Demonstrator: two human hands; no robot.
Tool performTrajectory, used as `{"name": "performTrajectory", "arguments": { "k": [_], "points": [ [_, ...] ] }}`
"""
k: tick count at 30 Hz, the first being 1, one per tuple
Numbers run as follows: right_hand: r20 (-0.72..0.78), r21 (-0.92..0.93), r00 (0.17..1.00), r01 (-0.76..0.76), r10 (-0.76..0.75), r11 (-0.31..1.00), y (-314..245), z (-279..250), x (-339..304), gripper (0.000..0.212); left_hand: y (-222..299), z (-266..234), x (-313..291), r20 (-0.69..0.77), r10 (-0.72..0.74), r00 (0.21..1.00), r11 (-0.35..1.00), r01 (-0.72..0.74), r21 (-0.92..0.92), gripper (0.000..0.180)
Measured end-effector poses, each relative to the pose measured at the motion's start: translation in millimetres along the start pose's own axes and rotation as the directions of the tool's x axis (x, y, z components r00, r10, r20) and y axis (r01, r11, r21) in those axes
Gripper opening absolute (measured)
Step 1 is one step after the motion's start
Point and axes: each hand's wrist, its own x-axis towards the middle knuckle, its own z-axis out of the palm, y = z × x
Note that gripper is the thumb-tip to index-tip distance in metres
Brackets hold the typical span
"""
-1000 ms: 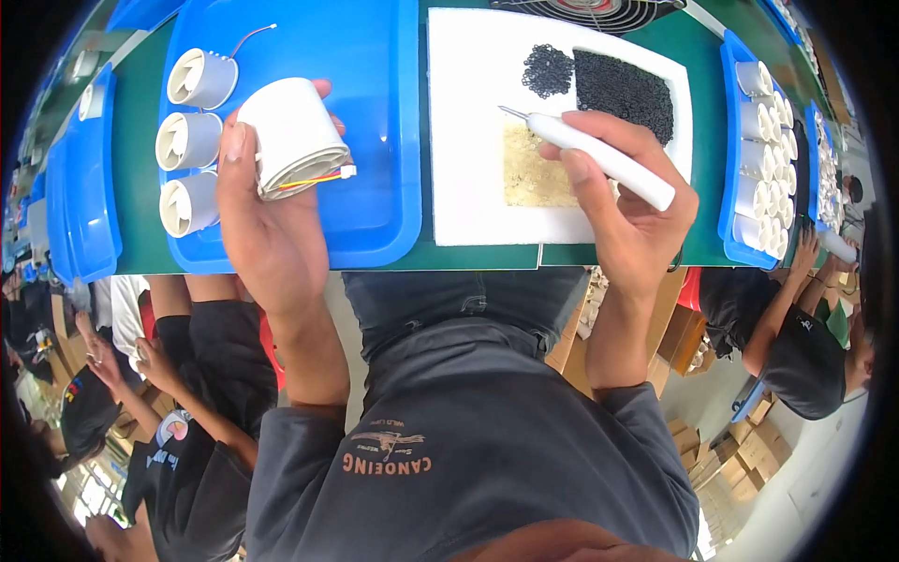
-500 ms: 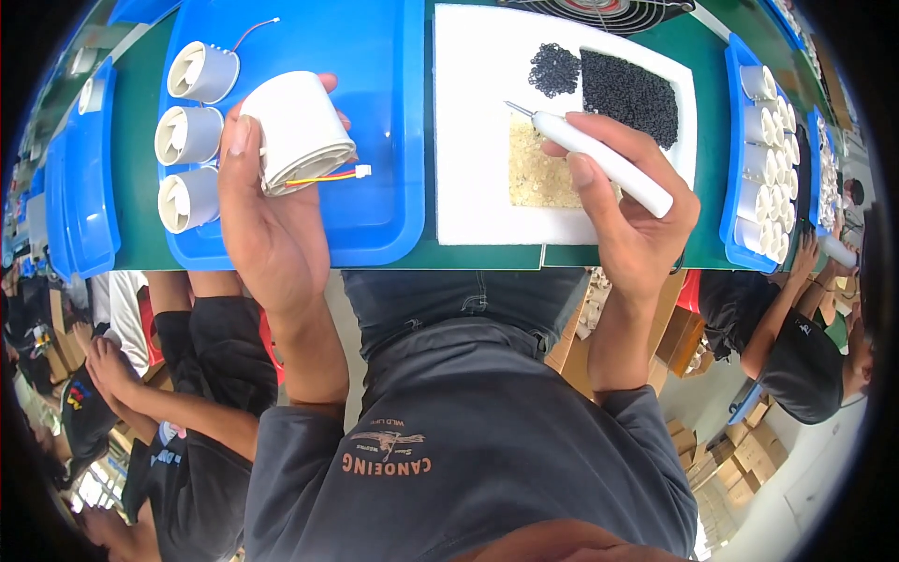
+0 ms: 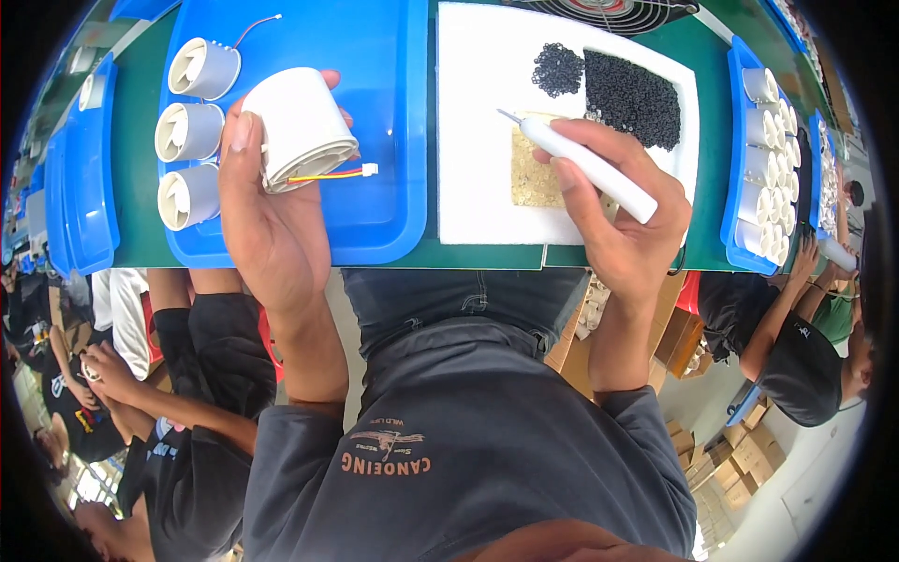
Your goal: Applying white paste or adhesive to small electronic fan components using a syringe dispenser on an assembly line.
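Note:
My left hand [image 3: 272,220] is closed around a white plastic cylinder [image 3: 292,117], held tilted above a blue tray [image 3: 384,225]. From its lower end runs a short red and yellow cable with a small white plug [image 3: 369,170]. Between the fingers and thumb of my right hand [image 3: 637,206] is a white pen-shaped tool [image 3: 590,169] with a thin metal tip. That tip points left, over a white foam board [image 3: 473,201]. Set into the board are a patch of small pale pieces [image 3: 536,183] and a patch of small black rings [image 3: 637,98].
Three white cylinders with fan blades, one of them this fan [image 3: 190,131], stand at the tray's left. A small heap of black rings [image 3: 558,70] lies on the foam. Farther right a blue bin [image 3: 740,140] holds several white cylinders. A metal fan grille [image 3: 609,11] sits behind. People sit on both sides.
My right hand and the pen-shaped tool have shifted slightly left and down. The left hand holds the cylinder almost unmoved. At the left, a co-worker's hands have moved.

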Motion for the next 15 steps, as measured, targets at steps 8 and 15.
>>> {"name": "performTrajectory", "arguments": {
  "k": [8, 15],
  "points": [
    [-0.086, 0.018, 0.996, -0.012, 0.013, 1.000, -3, 7, -8, 0.024, -1, 3, 0, -0.015, -0.027, 1.000, 1.000, 0.027, -0.003, 0.043],
    [-0.317, 0.113, 0.940, -0.096, 0.128, 0.989, 4, -8, -10, 0.021, 0, 2, -2, -0.055, -0.027, 0.998, 1.000, 0.028, 0.011, 0.044]
  ]
}}
